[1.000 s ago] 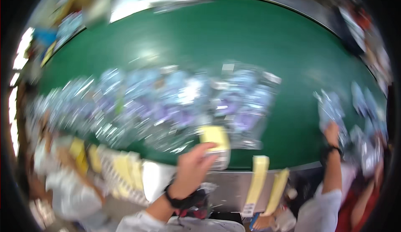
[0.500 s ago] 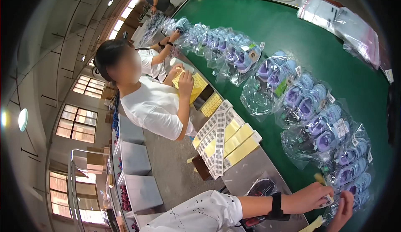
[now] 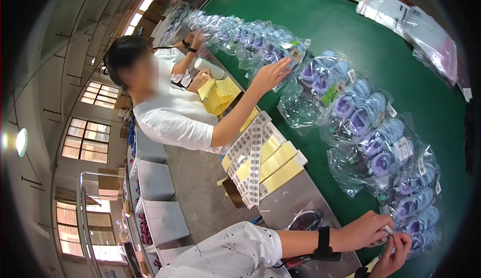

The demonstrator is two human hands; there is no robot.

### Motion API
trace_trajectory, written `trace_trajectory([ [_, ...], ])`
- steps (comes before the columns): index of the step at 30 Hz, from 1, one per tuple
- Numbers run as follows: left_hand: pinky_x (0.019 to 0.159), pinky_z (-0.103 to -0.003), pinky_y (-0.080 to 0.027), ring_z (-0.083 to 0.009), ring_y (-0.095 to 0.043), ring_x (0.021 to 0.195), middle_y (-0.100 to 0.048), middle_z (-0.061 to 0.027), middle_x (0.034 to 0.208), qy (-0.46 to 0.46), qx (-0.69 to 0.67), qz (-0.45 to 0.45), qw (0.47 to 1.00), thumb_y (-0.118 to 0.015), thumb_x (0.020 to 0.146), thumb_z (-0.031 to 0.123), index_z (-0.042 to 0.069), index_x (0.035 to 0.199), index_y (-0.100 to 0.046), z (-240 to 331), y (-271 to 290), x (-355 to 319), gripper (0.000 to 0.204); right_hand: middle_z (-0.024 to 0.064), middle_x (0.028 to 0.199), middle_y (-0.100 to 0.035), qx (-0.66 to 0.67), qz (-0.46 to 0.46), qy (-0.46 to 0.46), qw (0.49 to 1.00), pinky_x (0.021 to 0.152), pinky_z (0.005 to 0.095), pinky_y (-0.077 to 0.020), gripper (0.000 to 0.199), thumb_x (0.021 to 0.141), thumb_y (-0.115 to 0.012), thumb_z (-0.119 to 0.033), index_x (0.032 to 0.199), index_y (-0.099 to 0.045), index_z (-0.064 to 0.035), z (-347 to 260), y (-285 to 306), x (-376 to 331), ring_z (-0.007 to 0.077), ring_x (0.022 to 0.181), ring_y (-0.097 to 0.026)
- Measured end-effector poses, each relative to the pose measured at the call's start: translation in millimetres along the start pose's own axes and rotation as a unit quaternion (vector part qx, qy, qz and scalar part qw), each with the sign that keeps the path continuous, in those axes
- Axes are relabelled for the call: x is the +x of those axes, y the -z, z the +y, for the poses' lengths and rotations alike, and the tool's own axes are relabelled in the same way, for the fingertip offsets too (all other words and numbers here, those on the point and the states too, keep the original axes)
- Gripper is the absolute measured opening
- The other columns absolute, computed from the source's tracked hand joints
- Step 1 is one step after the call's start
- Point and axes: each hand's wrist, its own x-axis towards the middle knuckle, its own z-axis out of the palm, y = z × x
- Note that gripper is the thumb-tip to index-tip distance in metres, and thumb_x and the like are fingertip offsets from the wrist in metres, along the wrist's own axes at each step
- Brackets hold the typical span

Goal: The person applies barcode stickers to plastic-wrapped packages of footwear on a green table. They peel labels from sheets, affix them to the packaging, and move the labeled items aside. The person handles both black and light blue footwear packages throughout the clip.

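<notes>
Pale piece [image 3: 388, 230] | left hand [image 3: 365, 231]: fingertips pinched on it | right hand [image 3: 394, 256]: close by, grip cannot be told | bagged shoes [image 3: 423, 198]: just beside

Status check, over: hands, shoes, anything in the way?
Left hand pinching small pale item; right hand close by, grip unclear. Bagged shoes lined along green table. Co-worker's hand farther along, apart from these hands.
</notes>
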Motion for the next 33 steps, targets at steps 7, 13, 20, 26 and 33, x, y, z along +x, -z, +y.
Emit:
trace_trajectory([
  [7, 0.081, -0.032, -0.055, -0.0193, -0.066, 0.091, -0.063, -0.0112, 0.116, 0.01, 0.119, -0.072, 0.99, -0.063, 0.085, -0.002, -0.001, 0.131, -0.052, -29.2, 10.7, 33.4, 0.047, 0.0119, 0.095, -0.062, 0.019, 0.051, -0.083, 0.995, 0.075, 0.0343, -0.0489, 0.006, 0.077, -0.07, 0.001, 0.082, -0.066, -0.0002, 1.4, 11.6, 38.6, 0.0264, 0.087, -0.062],
  [13, 0.082, -0.024, -0.053, -0.017, -0.066, 0.1, -0.061, -0.0178, 0.119, 0.19, 0.005, -0.033, 0.981, -0.056, 0.087, -0.012, -0.005, 0.136, -0.039, 23.8, 14.7, 57.1, 0.053, 0.0029, 0.102, -0.064, 0.197, 0.286, -0.218, 0.912, 0.079, 0.0267, -0.0477, 0.008, 0.088, -0.069, -0.007, 0.094, -0.066, -0.0016, 85.5, 118.6, 75.7, 0.0109, 0.089, -0.06],
  [20, 0.084, -0.025, -0.053, -0.0176, -0.066, 0.103, -0.061, -0.0185, 0.121, 0.198, 0.0, -0.041, 0.979, -0.057, 0.088, -0.011, -0.005, 0.135, -0.04, 16.8, 14.1, 56.9, 0.051, 0.009, 0.099, -0.065, 0.346, 0.363, -0.428, 0.752, 0.08, 0.0309, -0.051, 0.045, 0.088, -0.072, -0.021, 0.126, -0.053, -0.0055, 202.2, 166.7, 20.2, 0.0169, 0.089, -0.062],
  [26, 0.08, -0.024, -0.054, -0.017, -0.067, 0.098, -0.062, -0.0184, 0.119, 0.19, 0.003, -0.058, 0.98, -0.059, 0.089, -0.009, -0.005, 0.136, -0.04, 25.6, -11.2, 61.2, 0.052, 0.0078, 0.084, -0.067, 0.199, 0.292, -0.457, 0.817, 0.066, 0.0273, -0.0503, 0.079, 0.082, -0.073, -0.007, 0.149, -0.03, -0.0072, 217.6, 126.4, 26.5, 0.0135, 0.076, -0.062],
  [33, 0.08, -0.024, -0.054, -0.0158, -0.068, 0.096, -0.062, -0.0191, 0.122, 0.194, 0.032, -0.065, 0.978, -0.06, 0.089, -0.007, -0.005, 0.137, -0.04, 37.8, -26.3, 57.3, 0.052, 0.0067, 0.088, -0.067, 0.318, 0.416, -0.386, 0.759, 0.066, 0.0253, -0.0474, 0.072, 0.083, -0.068, 0.003, 0.147, -0.035, -0.0042, 218.5, 133.6, -13.7, 0.0121, 0.078, -0.062],
])
